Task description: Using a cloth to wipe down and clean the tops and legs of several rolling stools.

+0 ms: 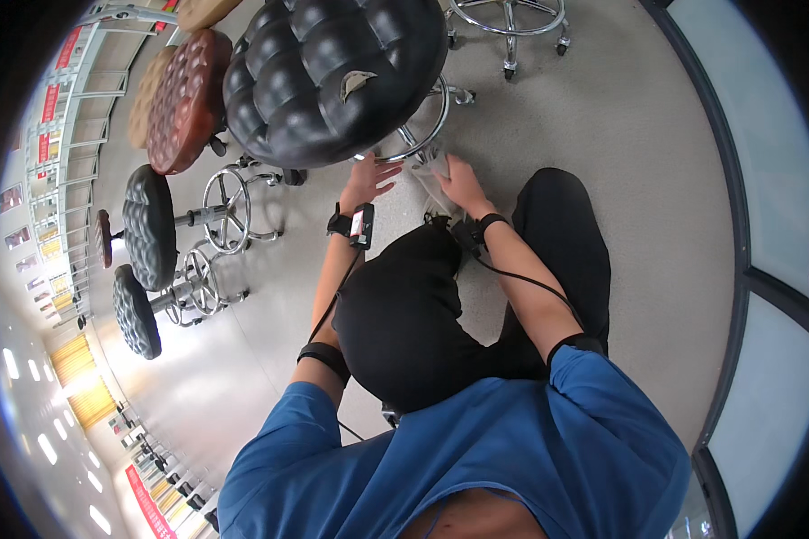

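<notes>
A black tufted stool seat [330, 74] with a torn patch fills the upper middle, above a chrome foot ring [438, 124]. My left hand [367, 178] is close to the near side of that ring, its fingers extended and apart; whether it touches the metal is unclear. In my right hand [464, 185] is a pale, thin cloth [433, 176], gathered around or against the lower end of a stool leg. The seat hides most of the stool's base.
A reddish-brown stool [185, 104] and black stools [148, 229] stand to the left on the grey floor [654, 202]. Another chrome stool base [509, 27] is at the top. Dark-framed glass panels [775, 168] line the right. My bent knee [404, 316] is below my hands.
</notes>
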